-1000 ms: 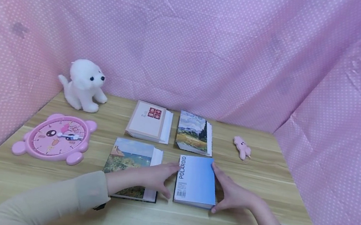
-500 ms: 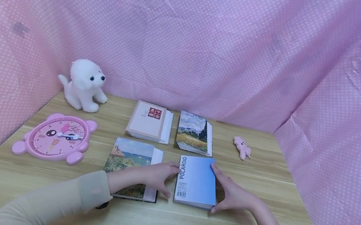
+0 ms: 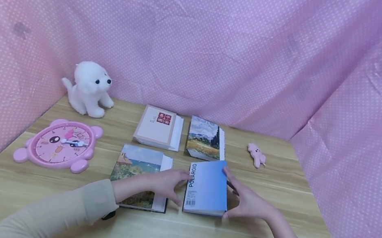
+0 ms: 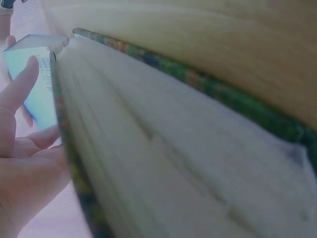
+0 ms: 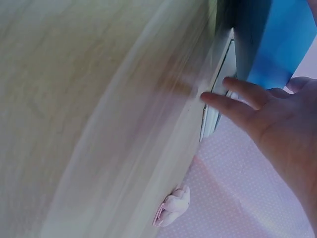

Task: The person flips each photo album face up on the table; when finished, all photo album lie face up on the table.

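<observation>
The blue book [image 3: 207,187], lettered POLAROID, lies front centre, its right side tipped up a little. My right hand [image 3: 250,202] grips that side, index finger at the far corner and thumb at the near one. In the right wrist view two fingers [image 5: 233,101] reach out below the raised blue cover [image 5: 282,44]. My left hand [image 3: 164,183] has its fingertips at the book's left edge, with the thumb spread apart. Its forearm crosses over the seaside-painting book [image 3: 141,156], whose page edges [image 4: 163,144] fill the left wrist view.
Behind lie a cream book [image 3: 152,127] with red square characters and a landscape-painting book [image 3: 204,137]. A white plush dog [image 3: 90,87] and a pink toy clock [image 3: 61,145] are at left. A small pink plush [image 3: 256,155] lies right. Pink dotted cloth [image 3: 202,42] surrounds the table.
The right side of the blue book has risen slightly, with my right hand at its edge. My left hand has stayed almost where it was.
</observation>
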Demonstrator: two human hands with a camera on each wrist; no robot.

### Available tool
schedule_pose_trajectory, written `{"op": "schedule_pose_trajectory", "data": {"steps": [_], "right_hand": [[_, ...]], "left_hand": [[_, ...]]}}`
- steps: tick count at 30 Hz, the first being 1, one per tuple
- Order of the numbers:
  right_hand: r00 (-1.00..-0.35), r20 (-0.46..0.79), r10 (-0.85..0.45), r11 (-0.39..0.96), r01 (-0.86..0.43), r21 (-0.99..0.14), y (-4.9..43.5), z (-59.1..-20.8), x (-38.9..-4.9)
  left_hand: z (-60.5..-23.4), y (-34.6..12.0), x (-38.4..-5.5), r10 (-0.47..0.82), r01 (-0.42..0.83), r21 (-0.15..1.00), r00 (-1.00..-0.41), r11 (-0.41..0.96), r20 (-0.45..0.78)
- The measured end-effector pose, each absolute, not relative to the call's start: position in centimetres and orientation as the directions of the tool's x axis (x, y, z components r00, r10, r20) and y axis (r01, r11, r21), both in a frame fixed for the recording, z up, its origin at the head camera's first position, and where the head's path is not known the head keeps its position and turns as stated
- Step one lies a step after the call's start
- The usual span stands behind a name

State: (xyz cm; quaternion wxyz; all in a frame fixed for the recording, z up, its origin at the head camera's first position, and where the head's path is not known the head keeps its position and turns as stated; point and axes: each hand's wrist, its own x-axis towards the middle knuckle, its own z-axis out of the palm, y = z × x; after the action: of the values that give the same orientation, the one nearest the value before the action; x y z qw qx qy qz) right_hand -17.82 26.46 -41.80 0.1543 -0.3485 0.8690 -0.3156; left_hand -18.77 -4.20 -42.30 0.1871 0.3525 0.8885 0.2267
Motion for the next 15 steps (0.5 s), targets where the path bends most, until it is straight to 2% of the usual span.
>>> {"op": "schedule_pose_trajectory", "data": {"steps": [5,15], "right_hand": [[-0.707,-0.004,-0.707,0.500,-0.496,-0.710,26.1,-41.4,-18.0],[-0.725,0.060,-0.686,0.530,-0.555,-0.642,25.5,-40.5,-18.0]], "left_hand": [[-42.2,-4.3,-19.1,0.719,0.537,0.567,-0.679,0.624,-0.148],[-42.3,-4.3,-19.5,0.717,0.477,0.651,-0.681,0.590,-0.151]]}}
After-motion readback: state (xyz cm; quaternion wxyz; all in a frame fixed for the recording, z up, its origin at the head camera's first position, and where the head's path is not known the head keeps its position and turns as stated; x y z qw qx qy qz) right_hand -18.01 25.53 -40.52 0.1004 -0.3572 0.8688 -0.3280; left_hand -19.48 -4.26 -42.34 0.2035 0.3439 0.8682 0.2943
